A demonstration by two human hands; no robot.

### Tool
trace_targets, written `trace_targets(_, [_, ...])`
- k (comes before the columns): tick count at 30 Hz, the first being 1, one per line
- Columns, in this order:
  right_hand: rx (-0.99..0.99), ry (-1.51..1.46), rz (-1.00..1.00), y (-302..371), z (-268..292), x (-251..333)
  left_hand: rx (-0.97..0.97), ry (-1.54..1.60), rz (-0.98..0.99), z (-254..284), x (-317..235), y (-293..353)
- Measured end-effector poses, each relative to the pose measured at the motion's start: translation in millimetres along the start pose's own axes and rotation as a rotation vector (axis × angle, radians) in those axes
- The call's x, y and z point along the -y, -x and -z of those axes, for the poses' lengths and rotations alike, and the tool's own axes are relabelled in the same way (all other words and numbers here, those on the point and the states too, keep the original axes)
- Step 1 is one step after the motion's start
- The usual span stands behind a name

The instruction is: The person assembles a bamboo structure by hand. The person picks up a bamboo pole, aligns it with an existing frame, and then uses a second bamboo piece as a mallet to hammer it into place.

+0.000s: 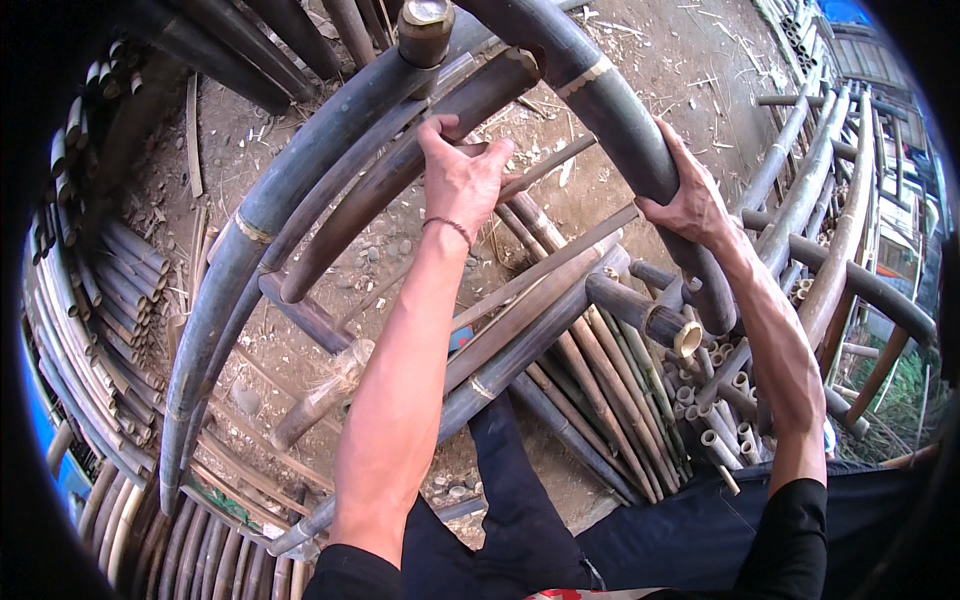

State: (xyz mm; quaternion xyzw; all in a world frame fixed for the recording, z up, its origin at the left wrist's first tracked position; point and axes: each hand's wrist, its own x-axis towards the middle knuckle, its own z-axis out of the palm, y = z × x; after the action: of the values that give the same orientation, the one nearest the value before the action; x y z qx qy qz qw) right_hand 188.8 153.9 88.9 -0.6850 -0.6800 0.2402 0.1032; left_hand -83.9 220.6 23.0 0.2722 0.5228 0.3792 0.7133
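The thick bamboo pole (610, 110) is dark grey-black with a pale band at its joint; the thinner poles (560, 290) are brown and tan; the ground (690, 50) is dusty brown; the sleeves (790, 520) are black.

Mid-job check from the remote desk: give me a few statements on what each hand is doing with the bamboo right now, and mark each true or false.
1. The left hand grips a dark bamboo pole. True.
2. The right hand hangs free, touching nothing. False: it is clasped on the thick dark bamboo pole to the right.
3. A thin bracelet sits on the left wrist. True.
4. Both poles lie flat on a workbench. False: they are held up above bare dirt ground.
5. Cut bamboo tubes with open ends are piled below the right forearm. True.
6. The left hand wears a glove. False: it is bare.
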Motion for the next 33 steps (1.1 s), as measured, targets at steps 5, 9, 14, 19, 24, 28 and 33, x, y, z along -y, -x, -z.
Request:
trace_targets(5, [0.013,0.004,-0.015,15.0,10.0,7.0,-0.056,-0.586,-0.168,-12.5,3.6,-2.1])
trace_targets(9, [-0.015,0.031,0.012,20.3,7.5,7.3,-0.212,-0.717,-0.016,-25.1,-27.5,-5.6])
trace_targets(14, [-0.146,0.09,0.011,21.5,0.1,-2.3,-0.216,-0.664,-0.089,-19.9,-14.7,-8.8])
trace_targets(19, [-0.12,0.104,0.004,24.4,-3.2,1.2,-0.162,-0.457,-0.173,-6.4,-11.7,-4.2])
trace_targets(24, [-0.193,0.095,0.099,33.4,3.8,5.7,-0.15,-0.303,-0.145,-18.4,-23.7,8.0])
trace_targets(28, [-0.198,0.146,0.028,26.6,2.4,13.7,-0.107,-0.311,-0.172,-8.3,-22.4,7.3])
trace_targets(33, [-0.149,0.073,0.051,30.0,-2.5,-4.4,-0.102,-0.252,-0.127,-14.8,-26.3,14.7])
